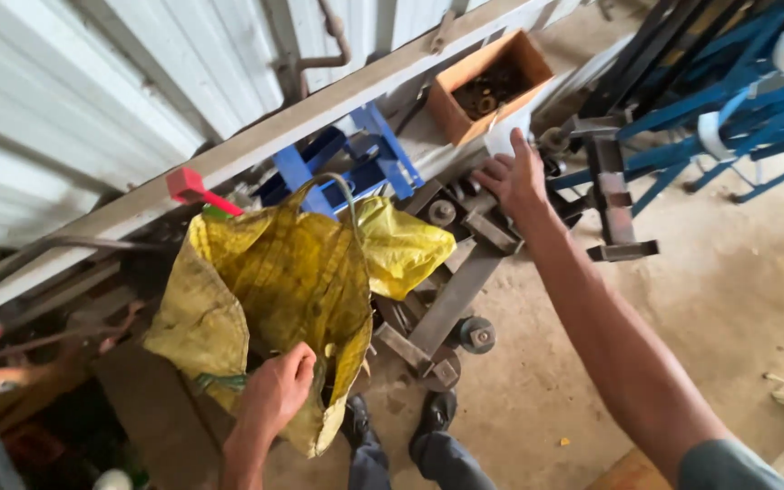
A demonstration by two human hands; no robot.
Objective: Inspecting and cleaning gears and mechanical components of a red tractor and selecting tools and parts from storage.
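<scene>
Shoes (396,426): dark pair at the bottom edge, toes pointing toward the metal heap; they stand on the dusty concrete floor (737,299).
Left hand (276,390): nearest item; its grip is closed on the lower rim of the yellow sack, fingers curled into the cloth.
Yellow sack (274,290): soiled woven bag, held mouth-up and slack, hanging in front of the metal heap; a second fold of it bulges out to the right. What is inside cannot be told.
Handling note, sack: judged best kept with the mouth wide and close under the reaching arm, so a piece drops in without catching the rim; a one-handed hold on loose cloth may slip under added weight.
Metal heap (455,272): grey steel bars, brackets and round castings piled on the floor just beyond the sack.
Right hand (514,177): arm stretched forward over the heap; fingers bent down onto the parts at the far end. Whether the grip has closed on a piece cannot be told.
Handling note, reach: parts overlap, so a straight lift of a top piece seems safer than a drag; edges look sharp for bare skin.
Blue frame (356,163): painted steel, behind the sack.
Cardboard box (487,86): open, holding small rusty hardware, just beyond the right hand.
Wall (93,82): pale corrugated sheet, farthest back, with a long grey beam (301,122) leaning along it.
</scene>
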